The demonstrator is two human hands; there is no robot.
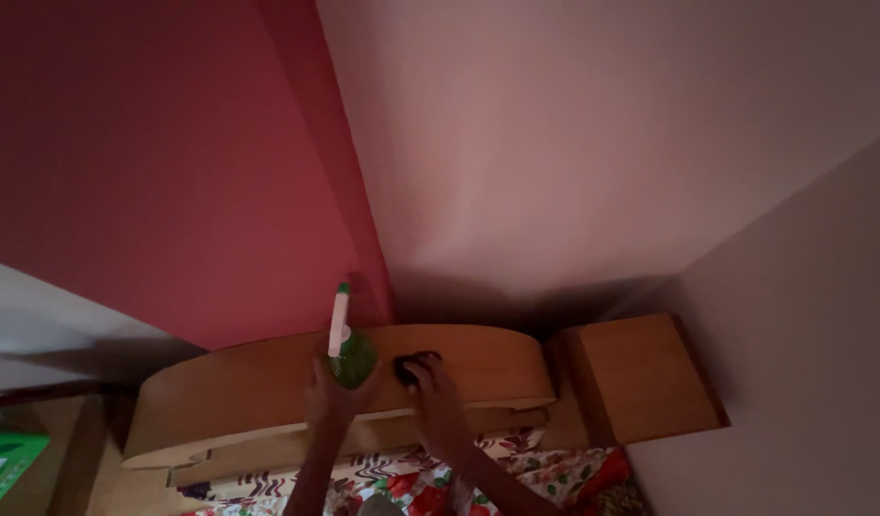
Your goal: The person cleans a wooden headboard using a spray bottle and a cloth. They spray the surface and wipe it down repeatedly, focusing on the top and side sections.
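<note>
We look at a corner of a dim room where a deep red painted wall (153, 172) meets a pale pinkish plaster wall (574, 143), both smooth and matt. Against them stands a curved wooden headboard (268, 392) of light brown, its top edge arched and its face polished, and just beside it on the right a square wooden side cabinet (641, 382) of the same tone with a darker border. Below the headboard lies a floral bedsheet (555, 473) printed in red, green and white. At the far left edge sits a bright green box (5, 463). Our left hand (330, 397) is clenched around a green plastic spray bottle (349, 358), round-bodied and glossy, with a white nozzle tipped in green rising up over the headboard's top. Our right hand (435, 397) presses a small dark cloth (413, 368) against the headboard's face, fingers closed over it, just beside the bottle. The cloth looks soft and crumpled, though its weave is too dark to tell.
</note>
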